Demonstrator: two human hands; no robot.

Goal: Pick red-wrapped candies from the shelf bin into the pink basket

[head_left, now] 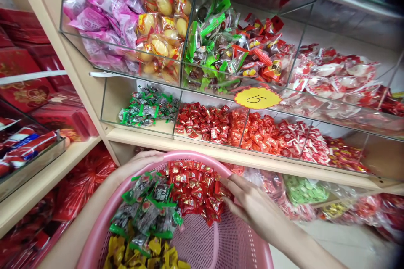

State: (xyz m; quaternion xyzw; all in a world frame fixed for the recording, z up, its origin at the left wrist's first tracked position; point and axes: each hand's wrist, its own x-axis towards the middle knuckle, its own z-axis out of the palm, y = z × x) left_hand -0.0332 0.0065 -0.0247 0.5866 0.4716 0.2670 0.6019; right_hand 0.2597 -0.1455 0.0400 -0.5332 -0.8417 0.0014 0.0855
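A pink plastic basket (pixel 214 235) sits below the shelf. My left hand (pixel 143 162) is closed over its far left rim. Inside lie red-wrapped candies (pixel 192 185) at the far side. Green-and-clear wrapped candies (pixel 151 206) fill the left side. Yellow-wrapped candies (pixel 139 254) are nearest to me. My right hand (pixel 244 195) reaches over the right rim, its fingers apart and slightly bent. The fingertips touch the right edge of the red candy pile; their undersides are hidden.
Glass-walled shelf bins hold green-wrapped candies (pixel 150 107), small red candies (pixel 205 122) and orange-red packets (pixel 261 132). A yellow price tag (pixel 258 98) reads 15. A wooden shelf edge (pixel 284 164) runs just beyond the basket. Bagged sweets (pixel 306 191) lie underneath; red boxes (pixel 63 113) stand left.
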